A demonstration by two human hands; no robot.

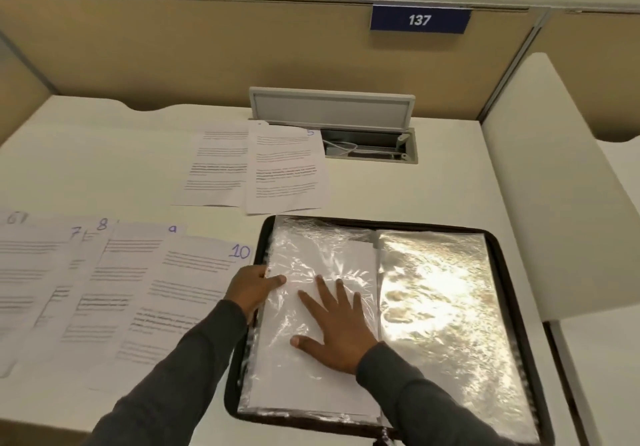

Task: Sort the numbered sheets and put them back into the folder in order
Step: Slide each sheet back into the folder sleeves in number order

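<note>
Five numbered sheets (104,290) fanned along desk (104,168) at left, marked 6 to 10, overlapping. Farther back, centre: two more sheets (256,168), right one marked 5. Left hand (254,290) at left edge of open black folder (508,290), thumb on top, holding plastic sleeve (311,255) by edge. Right hand (334,331) flat, fingers spread wide, pressing same sleeve over white sheet (304,393) inside. Right page: glossy sleeves (443,307), strong glare.

At nine o'clock the sheet marked 6 (20,265) runs off frame. At twelve, sheet 5 (287,168) covers the number on its neighbour (214,168). Near seven, I lose the fingers of the left hand (254,290) under the plastic sleeve (311,255).
</note>
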